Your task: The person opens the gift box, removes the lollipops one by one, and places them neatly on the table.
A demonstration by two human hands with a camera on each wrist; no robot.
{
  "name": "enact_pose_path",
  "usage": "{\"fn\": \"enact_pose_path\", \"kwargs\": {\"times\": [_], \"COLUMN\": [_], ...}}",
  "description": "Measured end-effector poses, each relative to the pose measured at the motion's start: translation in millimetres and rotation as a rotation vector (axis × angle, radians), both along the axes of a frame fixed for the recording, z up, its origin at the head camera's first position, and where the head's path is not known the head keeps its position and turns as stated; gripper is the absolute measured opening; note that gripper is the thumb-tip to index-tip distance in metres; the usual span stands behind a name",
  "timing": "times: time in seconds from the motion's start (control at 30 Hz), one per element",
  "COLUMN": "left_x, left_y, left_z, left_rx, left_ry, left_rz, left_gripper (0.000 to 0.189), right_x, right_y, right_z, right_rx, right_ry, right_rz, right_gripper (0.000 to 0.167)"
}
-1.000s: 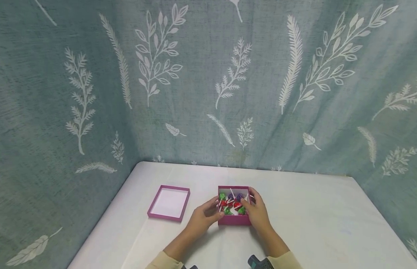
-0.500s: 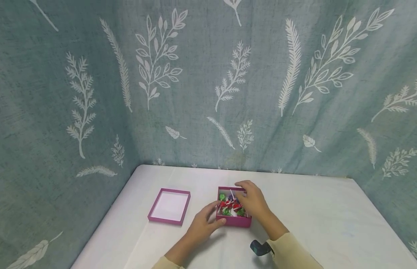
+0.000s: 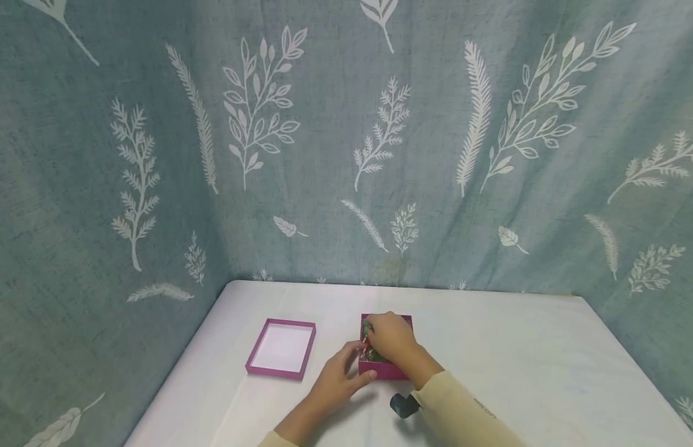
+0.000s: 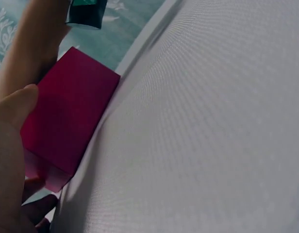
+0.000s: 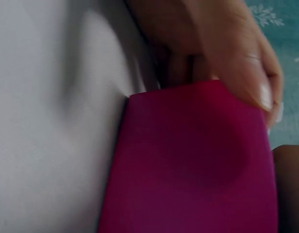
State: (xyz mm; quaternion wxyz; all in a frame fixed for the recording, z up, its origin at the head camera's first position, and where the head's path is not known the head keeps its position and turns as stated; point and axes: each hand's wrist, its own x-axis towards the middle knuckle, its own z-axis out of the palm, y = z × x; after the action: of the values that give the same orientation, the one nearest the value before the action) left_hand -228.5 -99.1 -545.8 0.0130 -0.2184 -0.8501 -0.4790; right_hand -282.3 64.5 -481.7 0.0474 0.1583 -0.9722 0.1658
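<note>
Holding the square pink box [image 3: 384,371], lower middle, with left hand [image 3: 333,380], dipping in right hand [image 3: 392,336], can't tell if gripping.

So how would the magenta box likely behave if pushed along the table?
The magenta box would probably slide rather than tip, sitting low and flat on the white table. Its straight edges suggest fair stiffness. The red and green pieces inside may shift.
</note>
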Motion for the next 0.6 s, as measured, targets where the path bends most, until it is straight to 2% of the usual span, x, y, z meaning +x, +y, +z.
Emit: {"fn": "enact_pose_path", "kwargs": {"times": [0.17, 0.33, 0.43, 0.6], "left_x": [-0.2, 0.6, 1.1, -2.2], "left_y": [0.3, -1.3, -3.1, -4.3], "left_z": [3.7, -0.7, -2.3, -4.2], "left_rx": [0.000, -0.033, -0.039, -0.025], "left_ry": [0.020, 0.063, 0.064, 0.041], "left_rz": [-0.002, 0.009, 0.024, 0.064], "left_gripper": [0.056, 0.058, 0.067, 0.081], "right_x": [2.0, 1.2, -0.4, -1.1], "right_y": [-10, -16, -17, -12], "right_z": [4.9, 6.0, 3.4, -6.0], "right_rx": [0.156, 0.271, 0.248, 0.176], "right_ry": [-0.014, -0.057, -0.078, -0.048], "right_rz": [-0.051, -0.017, 0.003, 0.037], "right_gripper": [0.018, 0.025, 0.021, 0.010]}}
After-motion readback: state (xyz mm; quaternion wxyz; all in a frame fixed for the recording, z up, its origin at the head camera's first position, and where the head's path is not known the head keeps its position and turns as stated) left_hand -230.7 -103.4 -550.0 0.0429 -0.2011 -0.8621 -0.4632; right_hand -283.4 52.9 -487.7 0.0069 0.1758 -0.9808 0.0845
